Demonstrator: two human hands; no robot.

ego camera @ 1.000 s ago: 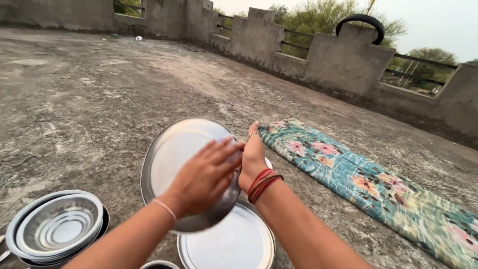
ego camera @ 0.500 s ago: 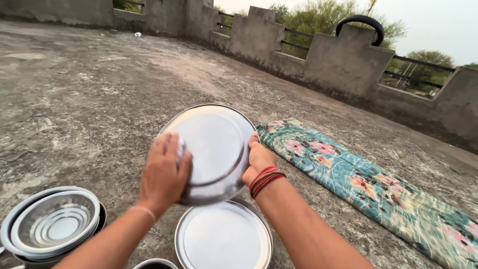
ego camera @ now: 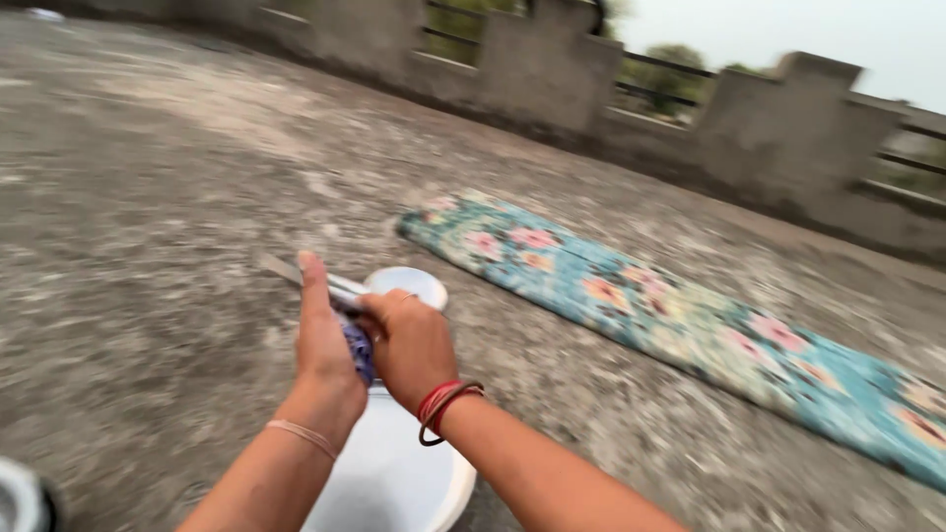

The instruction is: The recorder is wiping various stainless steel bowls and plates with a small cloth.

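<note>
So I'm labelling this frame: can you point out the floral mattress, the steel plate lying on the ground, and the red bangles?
floral mattress (ego camera: 680,315), head view, middle of its top face.
steel plate on the ground (ego camera: 394,478), head view, bare centre.
red bangles (ego camera: 443,402), head view, on the right wrist.

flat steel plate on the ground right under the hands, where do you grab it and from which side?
Take the flat steel plate by its raised rim at the right edge, thumb on top, fingers tucked beneath. It lies flat on the concrete floor, so only the rim offers a hold. That side looks free; the left hand and right hand hover over its far edge, holding another plate edge-on.
</note>
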